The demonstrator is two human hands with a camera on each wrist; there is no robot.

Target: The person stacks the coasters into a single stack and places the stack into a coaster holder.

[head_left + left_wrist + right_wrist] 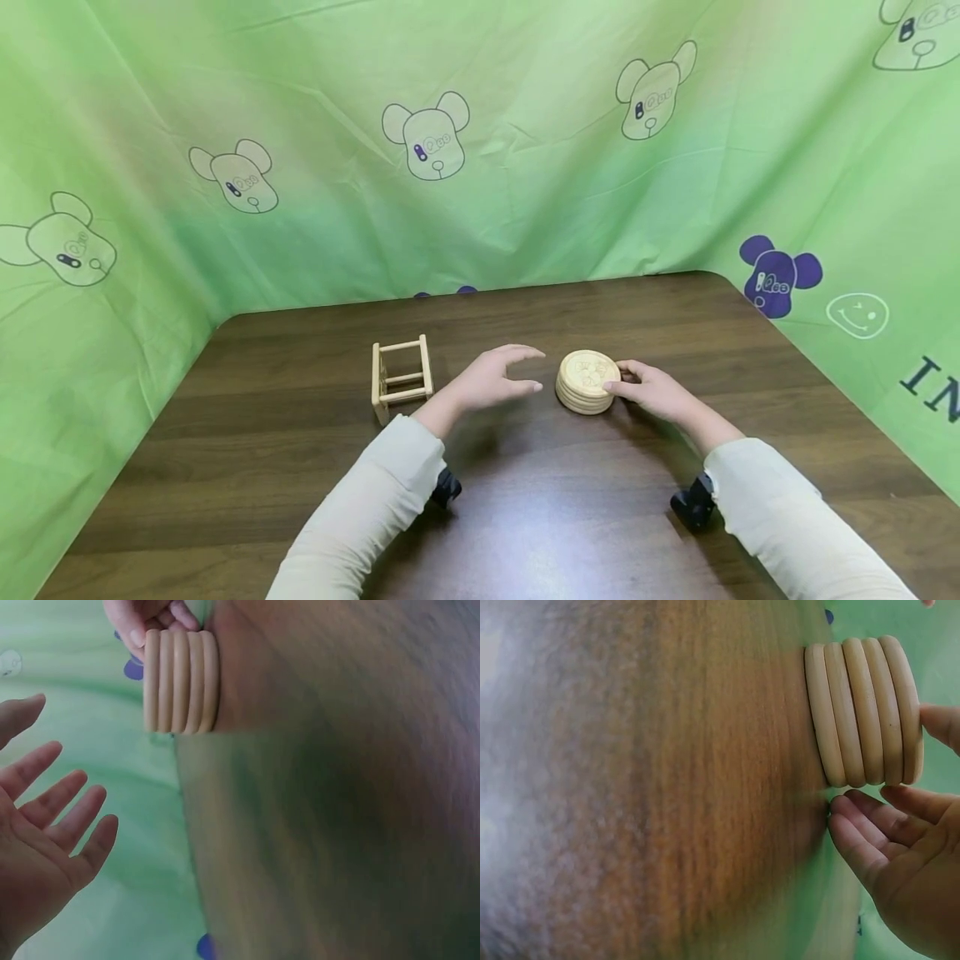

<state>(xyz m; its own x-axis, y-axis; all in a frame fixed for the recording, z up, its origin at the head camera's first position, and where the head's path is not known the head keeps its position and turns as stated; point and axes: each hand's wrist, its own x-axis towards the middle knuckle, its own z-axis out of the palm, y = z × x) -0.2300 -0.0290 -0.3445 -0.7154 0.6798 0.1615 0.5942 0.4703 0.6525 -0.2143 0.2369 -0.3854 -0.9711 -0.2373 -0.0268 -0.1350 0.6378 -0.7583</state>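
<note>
Several round wooden coasters (588,371) stand in a flat stack on the table, the top one carrying an engraved design. My right hand (654,390) is at the stack's right side. Its thumb lies on the top coaster's face, while a forefinger meets the edge of the upper coasters (892,712) and the other fingers lie lower beside the stack. Left of the stack, my left hand (491,379) hovers with fingers spread and nothing in them. In the left wrist view that left hand (45,832) shows its palm, apart from the coasters (180,682).
A small wooden rack (426,367) of posts and rods stands on the table behind my left wrist. The dark wood-grain table (300,467) ends at a green printed curtain (510,217) at the back and sides.
</note>
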